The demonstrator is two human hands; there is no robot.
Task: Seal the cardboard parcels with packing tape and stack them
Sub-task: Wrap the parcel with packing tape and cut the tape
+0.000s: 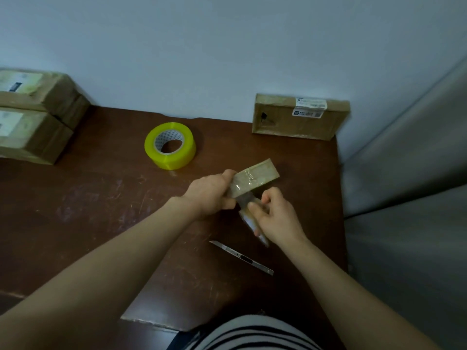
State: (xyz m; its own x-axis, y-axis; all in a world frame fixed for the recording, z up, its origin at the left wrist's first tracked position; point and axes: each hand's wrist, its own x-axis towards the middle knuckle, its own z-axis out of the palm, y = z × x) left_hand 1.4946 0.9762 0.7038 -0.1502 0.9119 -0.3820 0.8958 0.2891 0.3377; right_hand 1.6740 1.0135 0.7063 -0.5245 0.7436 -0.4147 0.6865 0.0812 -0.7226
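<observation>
Fingers (228, 174) of the left hand (212, 195) curl round the near end of a small parcel (257, 178), thumb underneath, holding it just above the table (101, 210) in the head view. The parcel is tilted, with its far end pointing up and to the right, and glossy tape already crosses its top face. The right hand (275, 218) sits just below and beside it. Its thumb and bent fingers pinch a strip (247, 219) of clear tape that runs from the parcel's underside down toward the person. The two hands are close together but not touching.

A knife (242, 257) lies flat on the table just in front of the right wrist. Behind the left hand, well apart from it, a yellow roll (169, 146) of tape lies on its side with the core facing up. At the table's far right corner a flat parcel (298, 120) with white labels leans on the wall (227, 46). At the far left edge two boxes (30, 112) sit side by side, touching, each with a pale label on top. A striped shirt (252, 332) shows at the bottom edge.
</observation>
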